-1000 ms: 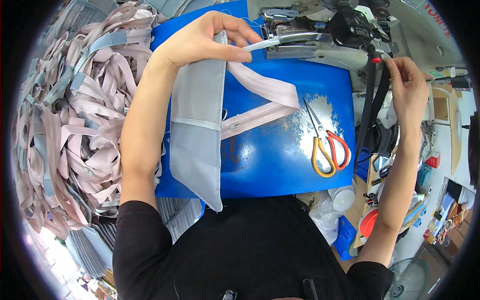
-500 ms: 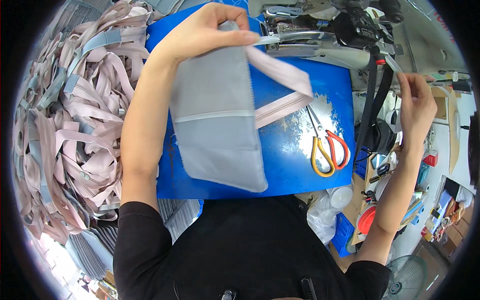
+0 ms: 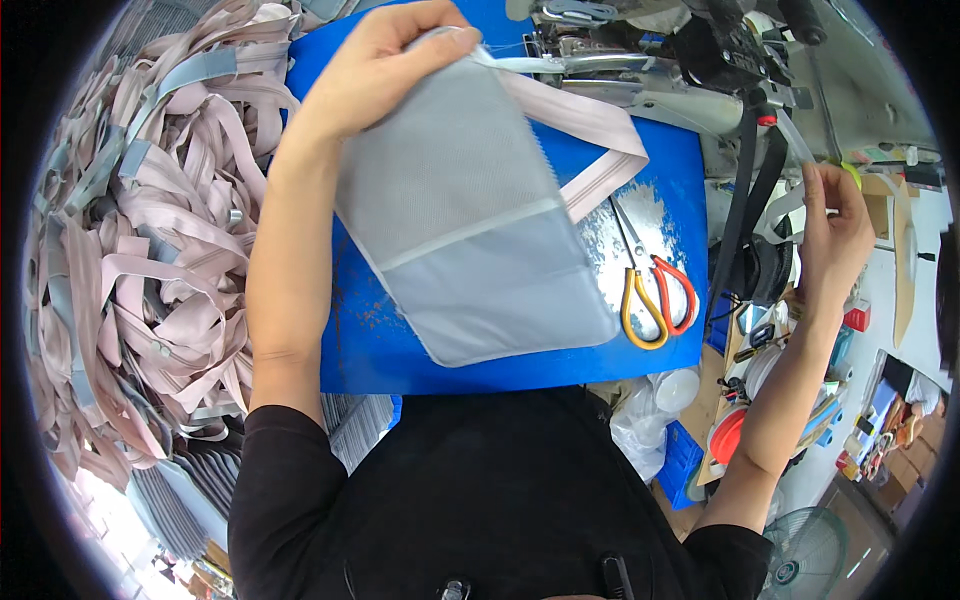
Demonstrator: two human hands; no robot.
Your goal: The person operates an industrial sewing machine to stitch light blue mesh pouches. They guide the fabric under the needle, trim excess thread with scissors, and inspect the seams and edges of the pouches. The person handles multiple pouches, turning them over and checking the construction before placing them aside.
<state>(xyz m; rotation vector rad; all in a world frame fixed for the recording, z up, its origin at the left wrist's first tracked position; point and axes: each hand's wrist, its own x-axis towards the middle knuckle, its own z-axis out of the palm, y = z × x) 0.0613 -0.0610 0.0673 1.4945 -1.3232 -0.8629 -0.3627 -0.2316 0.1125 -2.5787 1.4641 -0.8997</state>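
Observation:
My left hand (image 3: 385, 62) pinches the upper edge of a grey fabric panel (image 3: 500, 270), which hangs over the blue tabletop. A pale seam strip crosses the panel. From its upper corner a pink zipper tape (image 3: 600, 138) loops out to the right. White binding tape (image 3: 530, 65) runs from that corner into the metal attachment of the sewing machine (image 3: 650, 85). At the far right, my right hand (image 3: 835, 215) is closed on a translucent white tape (image 3: 793, 135) beside the machine head.
Scissors (image 3: 655, 295) with one yellow and one red handle lie on the blue table (image 3: 370, 330). A large heap of pink and grey zipper strips (image 3: 180, 260) fills the left side. Black straps (image 3: 745, 190) hang under the machine head. A fan (image 3: 805, 560) stands at the lower right.
My left hand has shifted left and slightly up. The panel's lower end has swung right, and more white binding tape shows between panel and machine. My right hand has moved slightly down.

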